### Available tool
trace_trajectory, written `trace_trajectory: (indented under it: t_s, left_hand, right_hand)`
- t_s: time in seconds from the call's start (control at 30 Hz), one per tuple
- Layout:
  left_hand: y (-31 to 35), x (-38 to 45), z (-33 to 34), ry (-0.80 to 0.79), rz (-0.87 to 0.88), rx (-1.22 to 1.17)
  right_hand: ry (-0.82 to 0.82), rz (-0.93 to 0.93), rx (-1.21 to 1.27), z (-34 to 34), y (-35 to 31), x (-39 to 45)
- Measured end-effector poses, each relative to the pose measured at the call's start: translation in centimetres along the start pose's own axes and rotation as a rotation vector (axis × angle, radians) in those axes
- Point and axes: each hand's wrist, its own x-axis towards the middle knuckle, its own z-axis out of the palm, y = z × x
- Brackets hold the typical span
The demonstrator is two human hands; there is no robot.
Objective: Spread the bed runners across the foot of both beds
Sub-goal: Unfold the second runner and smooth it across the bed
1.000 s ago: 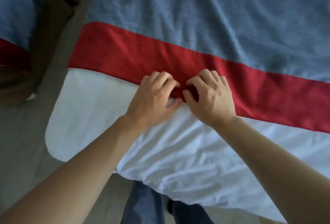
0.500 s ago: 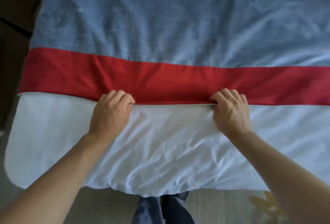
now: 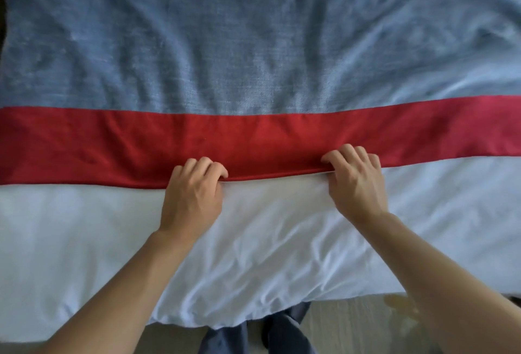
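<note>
A red bed runner lies flat in a band across the bed from left edge to right edge of view. Above it lies a blue-grey blanket; below it is the white duvet at the foot of the bed. My left hand pinches the runner's near edge left of centre. My right hand grips the same edge further right. Between the two hands the edge is lifted a little into a small fold.
The foot edge of the bed runs along the bottom, with pale floor below it and my legs in dark trousers standing against it. A dark strip shows past the bed's left side.
My hands started together at the middle of the runner's near edge and slid apart along it. The view has swung so the runner now lies level across the bed.
</note>
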Motion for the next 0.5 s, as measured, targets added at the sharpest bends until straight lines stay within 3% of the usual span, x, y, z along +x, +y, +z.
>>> trace_trajectory:
  t_s: [0.27, 0.4, 0.5]
  left_hand:
    - [12.0, 6.7, 3.5, -0.048, 0.176, -0.080]
    - [20.6, 9.2, 6.2, -0.033, 0.156, -0.068]
    - [23.3, 9.1, 6.7, -0.065, 0.123, -0.067]
  right_hand:
    - [0.046, 0.023, -0.052, -0.8, 9.3, 0.7]
    - [0.042, -0.037, 0.029, -1.1, 12.5, 0.7]
    - [0.017, -0.099, 0.101, -1.5, 14.1, -0.6]
